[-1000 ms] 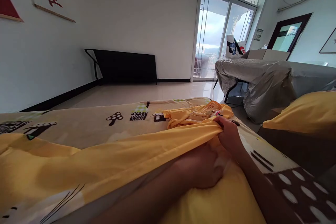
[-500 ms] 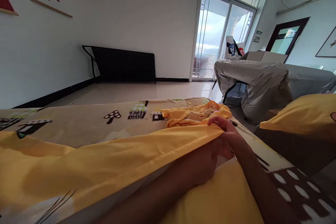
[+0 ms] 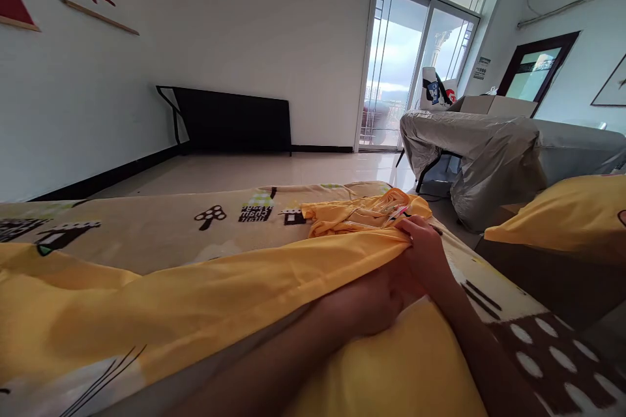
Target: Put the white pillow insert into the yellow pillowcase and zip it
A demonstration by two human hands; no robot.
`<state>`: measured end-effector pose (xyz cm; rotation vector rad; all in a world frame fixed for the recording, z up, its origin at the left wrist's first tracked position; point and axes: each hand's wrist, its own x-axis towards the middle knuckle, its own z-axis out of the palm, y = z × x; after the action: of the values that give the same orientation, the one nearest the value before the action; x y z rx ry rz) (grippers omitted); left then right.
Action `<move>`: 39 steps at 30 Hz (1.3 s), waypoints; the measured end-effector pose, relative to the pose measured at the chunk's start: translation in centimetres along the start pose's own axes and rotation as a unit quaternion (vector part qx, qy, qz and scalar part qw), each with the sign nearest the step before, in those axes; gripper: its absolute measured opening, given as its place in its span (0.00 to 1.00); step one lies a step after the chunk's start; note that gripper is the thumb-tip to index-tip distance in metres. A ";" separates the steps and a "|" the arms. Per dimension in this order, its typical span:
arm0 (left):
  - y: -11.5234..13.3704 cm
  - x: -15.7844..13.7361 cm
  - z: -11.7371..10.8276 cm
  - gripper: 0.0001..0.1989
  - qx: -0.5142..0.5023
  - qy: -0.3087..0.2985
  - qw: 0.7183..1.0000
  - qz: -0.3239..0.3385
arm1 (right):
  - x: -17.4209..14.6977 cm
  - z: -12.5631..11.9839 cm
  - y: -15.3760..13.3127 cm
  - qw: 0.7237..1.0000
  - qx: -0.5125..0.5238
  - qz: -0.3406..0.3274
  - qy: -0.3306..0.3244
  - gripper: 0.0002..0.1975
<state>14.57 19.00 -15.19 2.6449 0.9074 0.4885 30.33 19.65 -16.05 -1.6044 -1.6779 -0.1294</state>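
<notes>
A large yellow fabric cover [image 3: 215,293] spreads across the foreground, with a white patch and thin dark lines printed at lower left. My right hand [image 3: 423,251] pinches its far right corner between thumb and fingers. Close below it, my left hand [image 3: 374,303] is closed at the same corner, its forearm lying along the cover's open edge. What the left fingertips grip is mostly hidden by the hand and cloth. A greyish layer shows beneath the raised edge, and more yellow fabric lies under my wrists. Just beyond my right hand rests a bunched yellow cloth [image 3: 352,212] with pale strips.
Beneath everything is a beige patterned blanket [image 3: 161,228] with a brown dotted part at right. A yellow cushion-like item [image 3: 562,212] stands at right. Behind are a table under grey plastic sheeting [image 3: 489,143], a cardboard box [image 3: 493,105] and a black panel [image 3: 235,120] by the wall.
Both hands have shifted slightly left along the cover's corner, and the right hand's grip now sits a little lower. The edge between them is slightly more slack.
</notes>
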 end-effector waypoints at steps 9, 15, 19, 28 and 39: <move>0.5 -0.6 -0.3 0.27 0.053 -0.039 0.995 -0.072 | 0.4 0.8 0.4 0.980 0.189 0.052 -0.035 0.11; -0.3 0.5 0.0 0.27 -0.024 -0.008 0.999 -0.023 | 0.3 0.4 0.9 0.959 0.250 0.036 -0.126 0.09; -0.7 1.1 -0.1 0.23 -0.049 -0.012 0.998 -0.025 | 0.0 -0.9 0.0 0.953 0.233 -0.004 -0.194 0.18; -1.5 1.0 0.5 0.24 -0.102 0.052 0.989 -0.098 | 0.3 0.1 0.3 0.999 0.051 0.007 0.015 0.26; -1.3 1.1 0.3 0.15 -0.091 -0.050 0.995 -0.005 | 0.4 0.5 0.8 0.991 0.129 0.024 -0.007 0.20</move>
<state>14.81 20.63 -15.76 2.4752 0.8065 0.4116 30.81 20.40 -16.49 -1.4508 -1.5947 0.1199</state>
